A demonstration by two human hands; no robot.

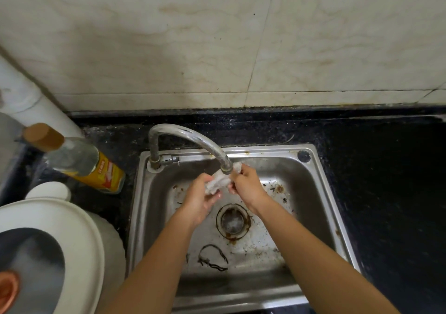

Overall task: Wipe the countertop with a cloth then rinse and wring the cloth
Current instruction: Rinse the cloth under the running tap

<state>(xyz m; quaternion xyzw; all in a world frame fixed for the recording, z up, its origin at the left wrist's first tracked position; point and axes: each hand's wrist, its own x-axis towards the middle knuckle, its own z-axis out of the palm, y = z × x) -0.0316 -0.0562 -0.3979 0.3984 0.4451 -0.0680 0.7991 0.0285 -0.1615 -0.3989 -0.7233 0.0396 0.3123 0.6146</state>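
Observation:
A small white cloth (220, 181) is bunched up right under the spout of the curved metal faucet (190, 139). My left hand (201, 199) grips its lower left end, palm turned up. My right hand (245, 185) grips the upper right end, and a bit of cloth sticks out above its fingers. Both hands hover over the steel sink (321, 193), above the round drain (233, 220). The dark speckled countertop (386, 181) surrounds the sink. I cannot tell whether water runs from the faucet.
The sink floor is stained, and a dark hair tie (213, 257) lies on it near the front. A bottle with a brown cap (77, 160) stands on the counter at left. A white appliance with a lid (48, 248) fills the lower left. Tiled wall (217, 48) behind.

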